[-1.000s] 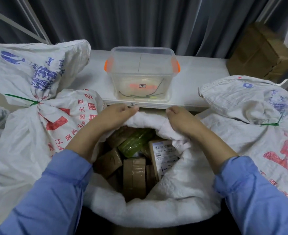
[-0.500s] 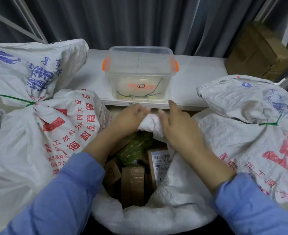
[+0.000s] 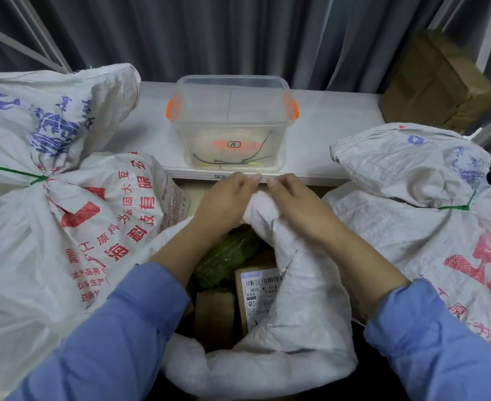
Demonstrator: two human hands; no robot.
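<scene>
Gripping sack (image 3: 305, 299) rim | left hand (image 3: 227, 199), right hand (image 3: 295, 202) | upright, mouth up

There are three white woven sacks: the open sack (image 3: 296, 308), the left sack (image 3: 36, 256) and the right sack (image 3: 412, 241). Two green ties, left tie (image 3: 12, 172) and right tie (image 3: 454, 208), one clear bin (image 3: 232, 111) with two orange latches (image 3: 169, 107), and three parcels show: green parcel (image 3: 227, 256), labelled box (image 3: 257, 296), brown box (image 3: 214, 316)

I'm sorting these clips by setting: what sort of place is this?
Probably a parcel sorting room: tied woven sacks, labelled cardboard parcels in the open sack, and stacked cartons.
</scene>
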